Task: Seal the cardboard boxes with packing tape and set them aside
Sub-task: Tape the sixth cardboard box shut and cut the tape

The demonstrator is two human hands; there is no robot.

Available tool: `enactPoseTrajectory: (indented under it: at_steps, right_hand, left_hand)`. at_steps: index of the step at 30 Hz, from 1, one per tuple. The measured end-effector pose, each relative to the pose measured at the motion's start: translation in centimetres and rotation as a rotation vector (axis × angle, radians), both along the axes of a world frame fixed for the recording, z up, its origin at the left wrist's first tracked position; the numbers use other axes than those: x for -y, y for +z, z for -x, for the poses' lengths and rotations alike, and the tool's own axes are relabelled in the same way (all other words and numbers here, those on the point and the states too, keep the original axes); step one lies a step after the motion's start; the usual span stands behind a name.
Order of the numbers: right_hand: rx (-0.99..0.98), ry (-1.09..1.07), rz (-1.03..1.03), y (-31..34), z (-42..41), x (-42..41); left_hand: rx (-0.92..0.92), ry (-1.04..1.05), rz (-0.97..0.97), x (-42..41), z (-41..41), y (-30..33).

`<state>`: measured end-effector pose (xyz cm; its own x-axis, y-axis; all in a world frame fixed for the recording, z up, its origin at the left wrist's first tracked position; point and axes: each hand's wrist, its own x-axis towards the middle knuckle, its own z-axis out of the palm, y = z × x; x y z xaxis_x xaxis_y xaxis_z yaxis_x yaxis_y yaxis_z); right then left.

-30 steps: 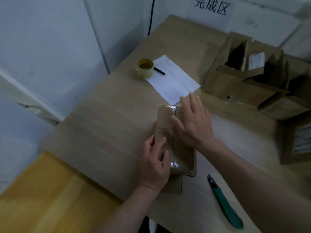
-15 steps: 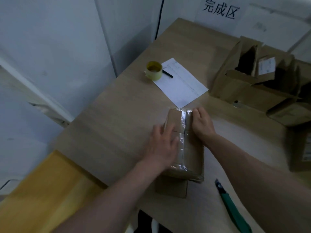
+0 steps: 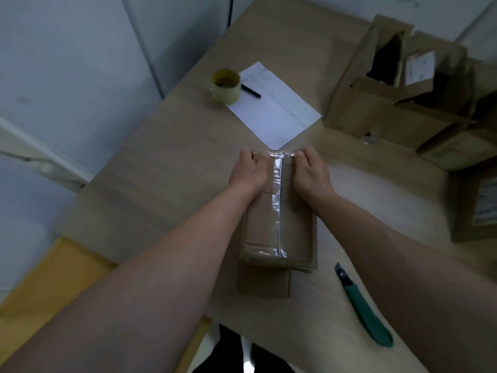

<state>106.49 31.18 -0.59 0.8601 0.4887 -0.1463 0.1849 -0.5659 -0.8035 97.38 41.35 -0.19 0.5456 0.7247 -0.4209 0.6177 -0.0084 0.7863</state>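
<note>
A small cardboard box (image 3: 293, 227) lies on the wooden table (image 3: 161, 162) in front of me, with a strip of clear packing tape (image 3: 277, 200) running along its top seam. My left hand (image 3: 250, 172) rests on the far left part of the box, fingers curled over its far edge. My right hand (image 3: 312, 173) sits on the far right part, fingers bent over the same edge. A roll of yellowish packing tape (image 3: 226, 86) stands at the far left of the table.
A green utility knife (image 3: 364, 309) lies near the front edge at the right. A white sheet (image 3: 277, 109) with a black pen (image 3: 251, 91) lies beyond the box. Several open cardboard boxes (image 3: 398, 90) crowd the far right, and another box (image 3: 476, 208) is at the right edge.
Both hands have slid from the middle of the box to its far end, one on each side of the tape strip. The box has stayed in place.
</note>
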Motion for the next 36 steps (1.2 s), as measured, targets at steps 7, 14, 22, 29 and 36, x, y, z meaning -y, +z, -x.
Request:
enactPoseTrajectory:
  at_steps: [7,14,22,29,36]
  right_hand:
    - [-0.086,-0.09,0.046,0.3,0.0,0.0]
    - [0.159,0.194,0.136,1.1,1.1,0.4]
    - [-0.34,-0.138,0.037,2.1,1.9,0.9]
    - [-0.627,-0.142,-0.34,9.2,4.4,1.5]
    - [-0.522,-0.151,-0.857,14.7,5.9,2.5]
  left_hand:
    - [-0.112,-0.361,-0.309,7.6,7.4,2.1]
    - [-0.071,-0.424,-0.315,7.7,9.6,1.4]
    - [0.221,-0.104,0.018,7.8,10.8,-0.2]
    - [0.562,0.12,0.332,4.2,9.6,5.6]
    - [0.736,0.22,0.424,-2.0,9.5,11.5]
